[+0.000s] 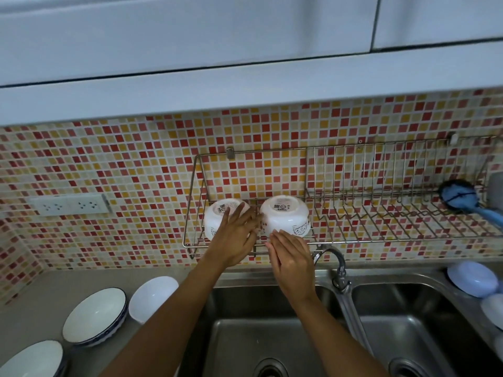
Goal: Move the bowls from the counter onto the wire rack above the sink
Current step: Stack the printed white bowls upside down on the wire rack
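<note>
Two white bowls sit upside down, side by side, at the left end of the wire rack (353, 238) above the sink (272, 336), bases facing up and outward. Left hand (236, 240) lies flat, fingers spread, on the left bowl (217, 221). Right hand (291, 257), fingers straight, touches the right bowl's (284, 216) lower rim. Neither hand grips. More bowls (95, 314) rest upright on the counter (40, 289), left.
</note>
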`<state>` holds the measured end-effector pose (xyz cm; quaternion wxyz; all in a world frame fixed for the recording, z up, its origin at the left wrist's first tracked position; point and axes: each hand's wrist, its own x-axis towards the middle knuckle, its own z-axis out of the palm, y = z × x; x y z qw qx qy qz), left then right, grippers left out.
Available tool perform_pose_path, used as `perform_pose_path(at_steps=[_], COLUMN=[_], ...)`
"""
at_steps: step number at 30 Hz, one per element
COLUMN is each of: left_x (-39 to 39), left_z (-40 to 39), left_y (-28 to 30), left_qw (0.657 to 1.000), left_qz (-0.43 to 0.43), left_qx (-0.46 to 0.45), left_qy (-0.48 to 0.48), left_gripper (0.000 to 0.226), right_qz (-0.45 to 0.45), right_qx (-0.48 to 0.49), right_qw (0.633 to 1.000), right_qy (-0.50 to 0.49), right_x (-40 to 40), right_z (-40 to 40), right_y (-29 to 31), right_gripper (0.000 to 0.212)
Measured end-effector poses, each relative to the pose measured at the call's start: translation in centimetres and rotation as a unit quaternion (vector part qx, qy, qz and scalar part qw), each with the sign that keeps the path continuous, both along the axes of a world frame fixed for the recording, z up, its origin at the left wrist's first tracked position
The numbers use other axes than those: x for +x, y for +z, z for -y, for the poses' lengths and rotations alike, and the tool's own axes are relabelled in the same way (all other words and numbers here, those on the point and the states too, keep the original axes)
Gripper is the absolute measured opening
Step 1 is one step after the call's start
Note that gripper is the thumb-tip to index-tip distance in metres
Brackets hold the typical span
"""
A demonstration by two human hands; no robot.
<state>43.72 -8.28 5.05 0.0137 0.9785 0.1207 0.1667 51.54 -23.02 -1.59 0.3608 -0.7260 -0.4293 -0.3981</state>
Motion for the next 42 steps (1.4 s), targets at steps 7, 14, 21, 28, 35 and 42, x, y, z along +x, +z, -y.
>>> perform_pose_path(at_steps=[7,14,21,28,35,42], left_x=[-6.0,-15.8,-22.7,-23.9,-22.7,-21.9], left_z=[0.3,-1.9,-6.2,-12.2,-18.5,-22.4], left_y=[-3.6,-11.0,-14.7,-14.1,-16.7,-19.0], left_qw=[0.992,0.978,0.959,0.943,0.938,0.939], left_qz=[0.072,0.047,-0.018,-0.064,-0.164,-0.187], left_qx=[0.018,-0.067,-0.135,-0.188,-0.105,-0.117], left_qy=[0.097,0.191,0.248,0.269,0.288,0.265], left_gripper=[0.064,0.063,0.087,0.055,0.065,0.059], right_qz=[-0.092,-0.286,-0.365,-0.516,-0.641,-0.699], right_qx=[-0.073,-0.141,-0.3,-0.363,-0.332,-0.295], right_qw=[0.993,0.945,0.87,0.755,0.681,0.65], right_qy=[-0.001,0.065,0.144,0.178,0.123,0.054], right_x=[-1.0,-8.1,-13.7,-16.5,-17.8,-19.2], right_z=[1.5,0.8,-4.9,-14.4,-22.0,-25.7], right_y=[-0.4,-6.9,-10.6,-10.1,-11.5,-14.3], right_gripper=[0.055,0.085,0.076,0.084,0.083,0.071])
